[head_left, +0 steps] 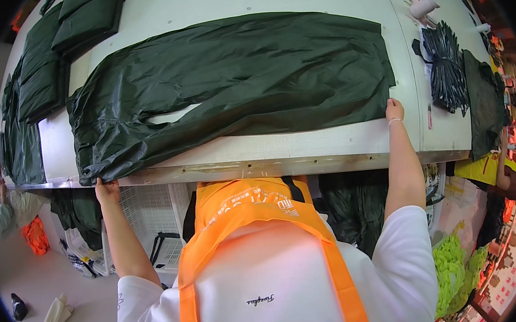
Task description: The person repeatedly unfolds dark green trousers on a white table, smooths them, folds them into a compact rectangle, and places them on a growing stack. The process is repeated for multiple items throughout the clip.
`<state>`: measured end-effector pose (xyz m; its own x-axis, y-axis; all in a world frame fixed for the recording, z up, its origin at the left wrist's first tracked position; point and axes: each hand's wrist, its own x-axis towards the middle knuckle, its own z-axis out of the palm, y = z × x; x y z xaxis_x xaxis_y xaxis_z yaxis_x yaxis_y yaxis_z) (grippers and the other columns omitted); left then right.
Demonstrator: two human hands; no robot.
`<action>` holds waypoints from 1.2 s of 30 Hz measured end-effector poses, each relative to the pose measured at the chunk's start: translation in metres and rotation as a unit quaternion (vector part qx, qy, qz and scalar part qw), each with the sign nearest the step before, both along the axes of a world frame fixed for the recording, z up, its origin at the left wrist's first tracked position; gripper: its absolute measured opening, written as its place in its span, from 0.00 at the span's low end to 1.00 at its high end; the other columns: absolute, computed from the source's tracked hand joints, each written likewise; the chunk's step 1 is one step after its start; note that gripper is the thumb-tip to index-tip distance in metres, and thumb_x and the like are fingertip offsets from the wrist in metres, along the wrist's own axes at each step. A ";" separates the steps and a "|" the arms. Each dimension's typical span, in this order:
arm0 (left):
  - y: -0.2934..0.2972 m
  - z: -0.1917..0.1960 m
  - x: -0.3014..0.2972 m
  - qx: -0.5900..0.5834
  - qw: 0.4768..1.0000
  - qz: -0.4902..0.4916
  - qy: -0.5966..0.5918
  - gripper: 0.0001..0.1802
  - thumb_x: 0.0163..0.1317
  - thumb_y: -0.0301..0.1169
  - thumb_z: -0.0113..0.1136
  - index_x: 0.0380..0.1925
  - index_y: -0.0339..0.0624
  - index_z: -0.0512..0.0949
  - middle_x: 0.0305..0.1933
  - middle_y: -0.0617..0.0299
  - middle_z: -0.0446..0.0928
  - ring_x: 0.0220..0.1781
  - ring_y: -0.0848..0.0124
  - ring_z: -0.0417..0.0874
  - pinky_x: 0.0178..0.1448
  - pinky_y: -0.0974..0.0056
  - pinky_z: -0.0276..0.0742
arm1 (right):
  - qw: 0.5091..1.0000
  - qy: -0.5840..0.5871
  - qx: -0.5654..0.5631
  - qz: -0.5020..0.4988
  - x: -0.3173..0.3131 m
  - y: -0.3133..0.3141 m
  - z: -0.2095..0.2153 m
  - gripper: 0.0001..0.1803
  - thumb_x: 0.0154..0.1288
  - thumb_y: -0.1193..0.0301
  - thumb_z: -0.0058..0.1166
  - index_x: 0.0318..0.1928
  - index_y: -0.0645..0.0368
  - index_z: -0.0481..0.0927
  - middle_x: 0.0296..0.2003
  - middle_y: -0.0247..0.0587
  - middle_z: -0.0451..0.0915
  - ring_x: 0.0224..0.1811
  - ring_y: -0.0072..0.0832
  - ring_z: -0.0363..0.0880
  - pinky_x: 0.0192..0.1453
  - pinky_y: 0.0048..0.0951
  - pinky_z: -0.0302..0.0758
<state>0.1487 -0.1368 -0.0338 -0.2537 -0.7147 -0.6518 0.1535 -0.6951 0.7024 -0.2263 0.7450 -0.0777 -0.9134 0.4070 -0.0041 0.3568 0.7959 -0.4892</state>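
Note:
Dark green waterproof trousers (249, 68) lie spread sideways across the white table, waistband to the left and leg ends to the right. A narrow gap between the legs shows the tabletop. My left hand (107, 190) pinches the near corner of the gathered waistband, at the table's front edge. At the other end my right hand (394, 109) grips the near corner of the leg hem, its fingers closed on the cloth. The fabric between my hands is wrinkled, with its near edge running above the metal table edge.
Folded dark green garments (41, 73) are stacked at the left. On the right lie a bundle of black strips (445, 68), a white roll (423, 7) and dark cloth (483, 102). White plastic crates (150, 202) stand under the metal table edge (246, 169). Other people work at both sides.

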 end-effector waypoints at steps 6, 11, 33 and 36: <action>-0.053 0.019 0.023 -0.092 0.964 -0.181 -0.171 0.22 0.67 0.49 0.43 0.34 0.41 0.75 0.31 0.60 0.77 0.27 0.68 0.75 0.28 0.66 0.71 | 0.974 -0.144 -0.022 0.172 -0.012 0.010 0.074 0.12 0.60 0.64 0.55 0.38 0.58 0.79 0.30 0.32 0.77 0.35 0.21 0.73 0.41 0.27 0.71; -0.065 0.109 -0.008 -0.237 0.963 -0.092 -0.086 0.16 0.63 0.41 0.50 0.18 0.48 0.69 0.11 0.68 0.64 0.11 0.74 0.65 0.13 0.73 0.58 | 0.864 0.396 -0.305 0.058 -0.001 0.032 0.264 0.09 0.65 0.67 0.49 0.34 0.60 0.72 0.34 0.36 0.76 0.37 0.24 0.75 0.43 0.25 0.72; 0.154 0.086 -0.226 -0.794 0.536 -0.261 -0.124 0.26 0.56 0.33 0.59 0.53 0.32 0.69 0.56 0.49 0.71 0.58 0.54 0.70 0.63 0.57 0.62 | 0.975 -0.080 0.129 0.165 -0.187 -0.030 0.070 0.26 0.63 0.59 0.48 0.58 0.59 0.68 0.53 0.58 0.72 0.55 0.46 0.72 0.57 0.38 0.68; 0.206 0.075 -0.199 -0.801 0.375 -0.355 -0.304 0.35 0.51 0.41 0.64 0.58 0.40 0.65 0.61 0.49 0.65 0.62 0.52 0.65 0.63 0.53 0.59 | 0.989 -0.058 0.065 0.121 -0.165 -0.047 0.049 0.26 0.62 0.61 0.51 0.57 0.60 0.68 0.54 0.54 0.71 0.57 0.45 0.69 0.59 0.39 0.66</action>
<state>-0.0504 0.0689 0.0411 -0.9026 -0.2063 0.3780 -0.1977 0.9783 0.0619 -0.3916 0.6977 -0.0284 -0.9806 0.1807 -0.0767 0.1961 0.9186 -0.3432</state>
